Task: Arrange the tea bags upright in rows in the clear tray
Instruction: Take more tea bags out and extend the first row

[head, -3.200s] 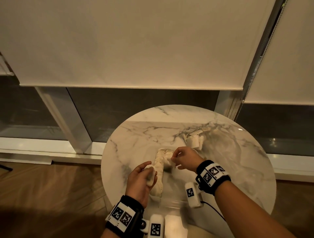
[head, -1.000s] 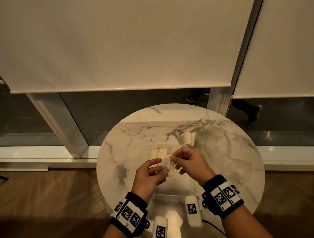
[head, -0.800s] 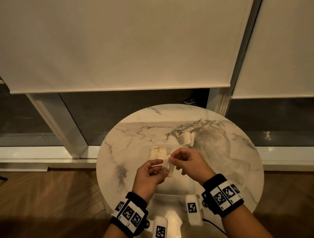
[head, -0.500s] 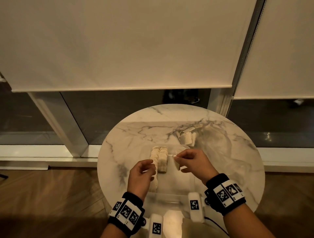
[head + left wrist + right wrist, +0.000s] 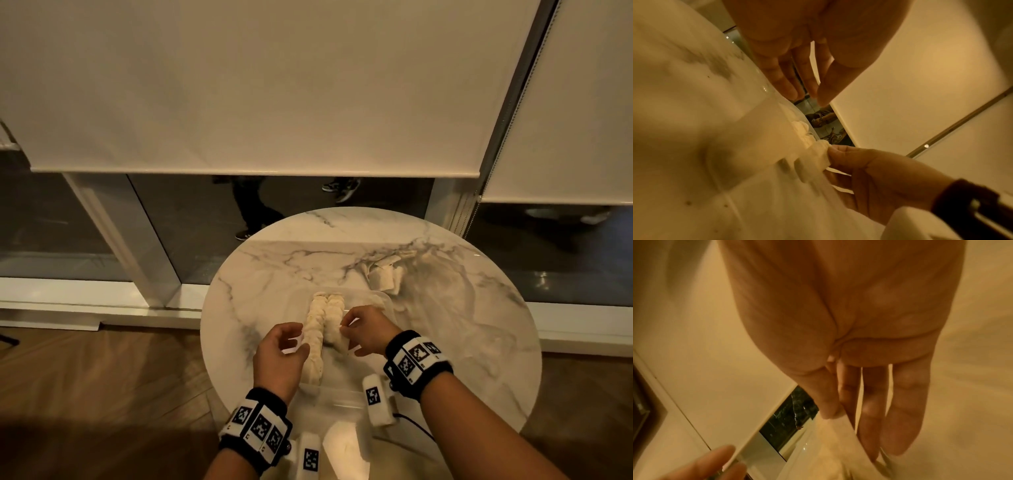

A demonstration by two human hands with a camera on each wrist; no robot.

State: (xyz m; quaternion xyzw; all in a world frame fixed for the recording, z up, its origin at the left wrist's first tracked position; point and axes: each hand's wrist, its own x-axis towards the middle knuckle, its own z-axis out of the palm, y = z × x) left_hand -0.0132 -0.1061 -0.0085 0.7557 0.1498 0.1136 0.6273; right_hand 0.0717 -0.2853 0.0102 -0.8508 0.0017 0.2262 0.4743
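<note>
The clear tray (image 5: 384, 297) sits mid-table with two rows of pale tea bags standing in it, a longer left row (image 5: 315, 334) and a shorter right row (image 5: 335, 310). My right hand (image 5: 343, 329) pinches a tea bag (image 5: 816, 156) between thumb and forefinger at the near end of the right row. The right wrist view shows that pinch (image 5: 836, 417) on the pale bag (image 5: 844, 431). My left hand (image 5: 298, 343) hovers just left of the rows. Its fingers (image 5: 789, 87) are nearly straight and hold nothing that I can make out.
A small heap of loose tea bags (image 5: 383, 277) lies on the round marble table (image 5: 472, 342) behind the tray's far right corner. Beyond the table are window glass and lowered blinds (image 5: 274, 85). Wood floor lies to the left.
A second ago both hands held one tea bag above the tray. The left hand has let go and drawn back left. The right hand has brought the bag down to the right row.
</note>
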